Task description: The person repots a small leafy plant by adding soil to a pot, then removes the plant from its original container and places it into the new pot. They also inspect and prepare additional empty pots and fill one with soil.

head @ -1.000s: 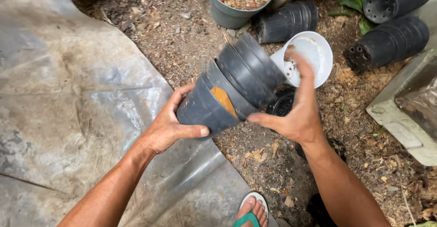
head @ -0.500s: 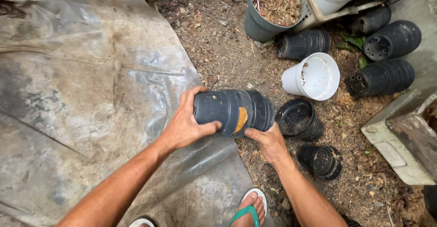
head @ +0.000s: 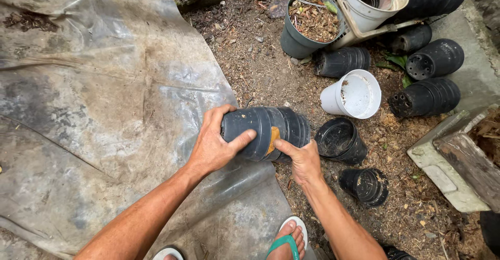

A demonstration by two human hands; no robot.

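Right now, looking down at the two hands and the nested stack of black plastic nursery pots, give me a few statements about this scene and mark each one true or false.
1. The left hand grips the closed bottom end of the nested stack of black plastic nursery pots. True.
2. The stack stands upright on the ground. False: it is held on its side, rims pointing right.
3. The right hand touches the stack near an orange patch on its side. True.
4. The white plastic pot stands upright and holds wood chips. False: it lies on its side with only a little dirt in it; the grey round pot holds the chips.
5. A grey plastic sheet covers the ground at the left. True.
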